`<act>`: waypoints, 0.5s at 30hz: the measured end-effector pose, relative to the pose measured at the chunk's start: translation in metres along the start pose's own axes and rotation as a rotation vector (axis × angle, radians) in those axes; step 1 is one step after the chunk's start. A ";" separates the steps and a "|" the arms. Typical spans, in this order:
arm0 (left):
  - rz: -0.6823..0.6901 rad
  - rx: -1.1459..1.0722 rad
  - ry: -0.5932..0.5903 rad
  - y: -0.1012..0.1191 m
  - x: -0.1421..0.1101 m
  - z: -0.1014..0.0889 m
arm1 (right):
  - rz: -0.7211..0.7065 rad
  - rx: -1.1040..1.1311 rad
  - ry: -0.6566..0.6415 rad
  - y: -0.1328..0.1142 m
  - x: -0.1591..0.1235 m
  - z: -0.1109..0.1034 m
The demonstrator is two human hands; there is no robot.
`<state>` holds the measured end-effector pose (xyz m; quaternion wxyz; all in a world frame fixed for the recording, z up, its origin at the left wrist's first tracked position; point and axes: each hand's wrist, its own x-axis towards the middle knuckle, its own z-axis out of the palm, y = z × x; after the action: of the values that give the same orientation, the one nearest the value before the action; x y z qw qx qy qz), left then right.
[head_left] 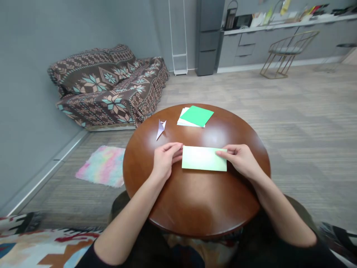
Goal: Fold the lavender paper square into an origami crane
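A pale green sheet of paper (204, 158), folded into a wide rectangle, is held just over the round table. My right hand (240, 159) pinches its right end, thumb on top and fingers behind. At the left end, my left hand (169, 158) has its fingers curled together by the upper corner; whether they grip the paper or only touch it is hard to make out. Beyond my left hand lies a small lilac folded paper figure (161, 129). Farther back, a bright green sheet (197, 115) rests on top of white sheets (182, 121).
The round brown table (203, 208) stands in front of my knees. A sofa (111, 85) with a patterned cover is at the back left, and a fluffy pastel rug (102, 165) lies on the floor. A wire-frame chair (287, 52) stands by the kitchen counter (262, 28).
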<state>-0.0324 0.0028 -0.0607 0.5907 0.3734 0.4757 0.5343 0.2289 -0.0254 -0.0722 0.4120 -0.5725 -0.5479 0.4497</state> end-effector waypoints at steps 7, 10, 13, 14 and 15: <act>-0.315 -0.167 -0.292 0.009 0.002 -0.004 | -0.084 -0.020 -0.220 -0.017 -0.005 -0.002; -0.517 -0.149 -0.695 0.016 -0.007 -0.002 | -0.158 -0.071 -0.319 -0.035 -0.008 -0.002; -0.634 -0.108 -0.952 0.020 -0.018 0.002 | -0.256 -0.101 -0.329 -0.053 -0.007 0.005; -0.650 -0.107 -0.990 0.020 -0.020 0.003 | -0.293 -0.120 -0.316 -0.056 -0.005 0.009; -0.647 -0.108 -0.997 0.019 -0.021 0.003 | -0.324 -0.146 -0.291 -0.058 -0.003 0.013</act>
<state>-0.0341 -0.0150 -0.0379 0.8935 0.3849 0.2029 0.1111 0.2017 -0.0256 -0.0197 0.3528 -0.4343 -0.7176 0.4147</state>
